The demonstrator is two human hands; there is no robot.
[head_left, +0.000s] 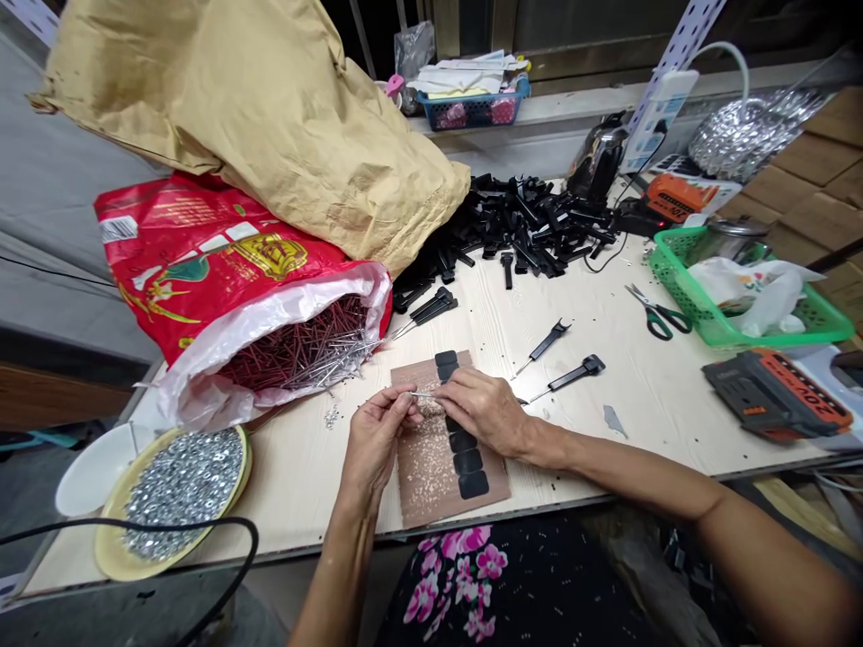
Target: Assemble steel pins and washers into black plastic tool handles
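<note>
Above a brown board point(418, 499), a thin silvery metal rod point(423, 394), perhaps a screw or a nail, spans the gap between my hands. My left hand point(376, 431) pinches its left end between thumb and fingertips. The right end sits in the closed fingers of my right hand point(486, 412), which hide part of it. Small pale bits and a row of black rounded pads point(470, 461) lie on the board. To the right lie two black plastic pieces with metal shafts, an upper one point(547, 343) and a lower one point(572, 375); similar pieces point(431, 308) lie behind the board.
Left stand a red bag point(235, 243) of reddish-brown nails or screws, a large tan sack point(270, 108) and a yellow bowl point(246, 463) of metal washers. A black plastic pile point(532, 220) lies behind. Scissors point(657, 314), a green basket point(775, 337) and a battery pack point(775, 395) are right.
</note>
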